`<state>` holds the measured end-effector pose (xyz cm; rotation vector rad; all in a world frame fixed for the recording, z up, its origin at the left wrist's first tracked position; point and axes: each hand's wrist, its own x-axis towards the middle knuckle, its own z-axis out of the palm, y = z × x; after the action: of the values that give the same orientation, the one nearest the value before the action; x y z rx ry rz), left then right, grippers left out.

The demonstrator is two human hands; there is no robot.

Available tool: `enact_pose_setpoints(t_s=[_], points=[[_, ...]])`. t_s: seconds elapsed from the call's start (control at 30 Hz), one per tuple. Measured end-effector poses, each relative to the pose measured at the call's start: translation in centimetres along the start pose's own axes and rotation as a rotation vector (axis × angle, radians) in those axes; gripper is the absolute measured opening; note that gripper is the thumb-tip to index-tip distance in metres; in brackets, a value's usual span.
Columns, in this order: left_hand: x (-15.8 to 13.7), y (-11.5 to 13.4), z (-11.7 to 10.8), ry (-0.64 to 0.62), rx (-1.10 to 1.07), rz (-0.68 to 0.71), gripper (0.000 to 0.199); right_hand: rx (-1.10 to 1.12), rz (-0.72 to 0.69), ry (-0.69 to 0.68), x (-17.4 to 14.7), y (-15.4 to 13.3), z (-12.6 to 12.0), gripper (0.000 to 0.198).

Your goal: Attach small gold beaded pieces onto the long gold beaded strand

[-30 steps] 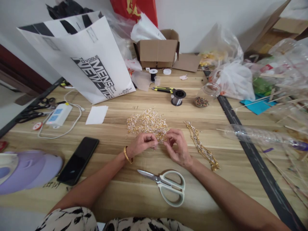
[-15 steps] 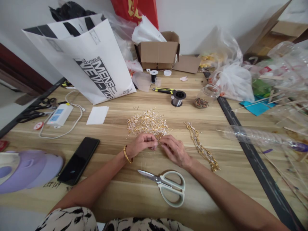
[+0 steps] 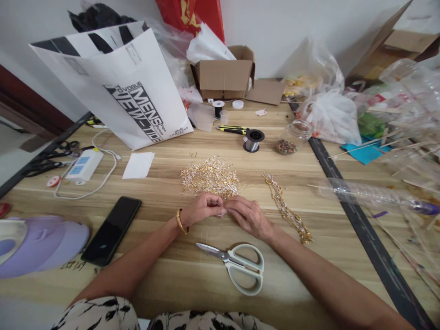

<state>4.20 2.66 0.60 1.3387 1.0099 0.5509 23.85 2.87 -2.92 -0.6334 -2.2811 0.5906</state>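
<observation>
My left hand (image 3: 204, 208), with a gold bracelet (image 3: 180, 221) at the wrist, pinches a tiny shiny piece near its fingertips; its exact kind is too small to make out. My right hand (image 3: 249, 215) is closed beside it, fingertips meeting the left ones, and what they hold is hidden. Just beyond both hands lies a heap of small gold and silver jewellery pieces (image 3: 208, 174). Several gold and silver chains (image 3: 287, 211) lie in a bunch to the right. Closer to me, scissors with pale handles (image 3: 237, 266) rest on the wooden table.
A black phone (image 3: 112, 231), a white power strip (image 3: 85, 166) and a paper slip (image 3: 138, 165) lie left. A tall white paper bag (image 3: 117, 87) stands behind. Farther back are a wire spool (image 3: 253, 140), a bead jar (image 3: 292, 138) and a cardboard box (image 3: 225, 75). Plastic bags (image 3: 332, 117) crowd the right.
My right fingers have drawn in slightly against the left fingertips. The whole view has shifted a little; the heap, chains and scissors stay where they lay.
</observation>
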Motion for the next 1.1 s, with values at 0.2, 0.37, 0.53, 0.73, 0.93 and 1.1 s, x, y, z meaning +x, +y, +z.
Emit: enact_pose_setpoints(t_s=[0.2,0.37,0.53,0.73,0.93,1.1], points=[[0.05,-0.23,-0.17,-0.03,0.062,0.029,0.023,0.054,0.026,-0.036,0.15,-0.14,-0.1,0.015],[0.04,-0.33,-0.27,-0.041,0.067,0.039,0.02,0.077,0.045,-0.055,0.14,-0.13,-0.03,0.013],[0.06,-0.62,-0.39,-0.029,0.09,0.078,0.02,0.08,0.051,-0.049,0.17,-0.14,-0.02,0.012],[-0.16,-0.49,-0.03,0.077,0.226,0.125,0.018,0.113,0.058,-0.044,0.17,-0.01,0.11,0.012],[-0.36,-0.05,0.45,0.1,0.301,0.146,0.016,0.147,0.064,-0.028,0.29,0.01,0.16,0.012],[-0.25,-0.17,0.58,0.08,0.26,0.144,0.017,0.165,0.053,-0.028,0.33,-0.04,0.16,0.013]])
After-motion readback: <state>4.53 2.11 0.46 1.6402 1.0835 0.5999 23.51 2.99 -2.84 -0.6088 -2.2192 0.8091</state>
